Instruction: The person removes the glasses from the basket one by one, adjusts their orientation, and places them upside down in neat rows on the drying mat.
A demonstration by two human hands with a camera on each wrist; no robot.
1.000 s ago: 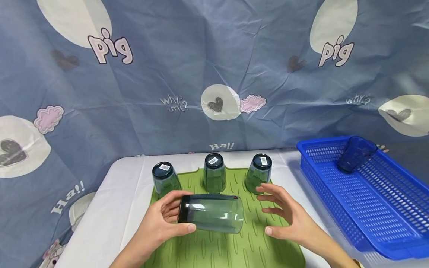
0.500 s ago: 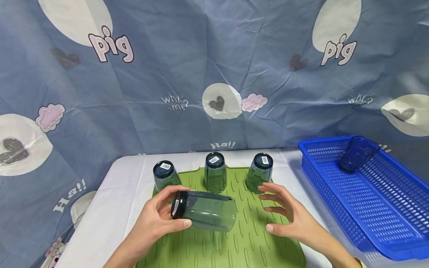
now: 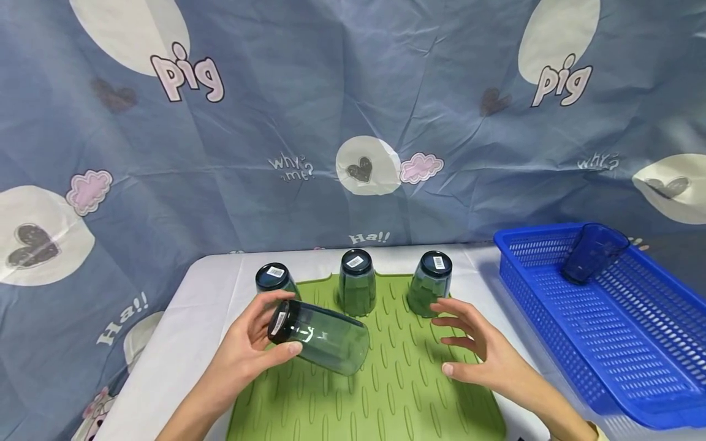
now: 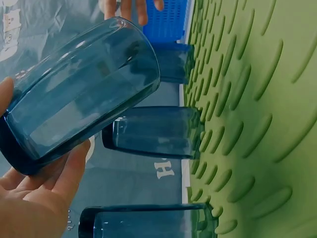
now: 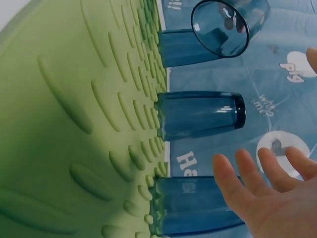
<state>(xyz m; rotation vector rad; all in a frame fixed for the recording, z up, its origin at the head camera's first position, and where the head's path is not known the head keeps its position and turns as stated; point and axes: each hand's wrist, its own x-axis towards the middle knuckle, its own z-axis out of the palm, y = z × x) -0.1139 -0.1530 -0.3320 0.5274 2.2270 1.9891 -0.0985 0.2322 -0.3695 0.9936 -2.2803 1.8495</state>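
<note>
My left hand (image 3: 242, 352) grips a tinted drinking glass (image 3: 325, 338) near its dark base, fingers behind and thumb in front. The glass tilts above the green ridged mat (image 3: 353, 398), its mouth pointing right and down. My right hand (image 3: 485, 352) hovers over the mat's right side with fingers spread and loosely bent, holding nothing. Along the mat's far edge three similar glasses stand upside down: a left glass (image 3: 274, 277), partly hidden by my left hand, a middle glass (image 3: 356, 285), and a right glass (image 3: 429, 285) just behind my right fingertips.
To the right sits a blue perforated basket (image 3: 601, 367) with one glass (image 3: 592, 254) leaning in its far end. A white cloth (image 3: 182, 324) covers the table. Behind it hangs a blue printed curtain (image 3: 287, 110).
The glass in my left hand has shifted left and swung from nearly level to mouth lower, its labelled base turning into view. My right hand stays nearly still.
</note>
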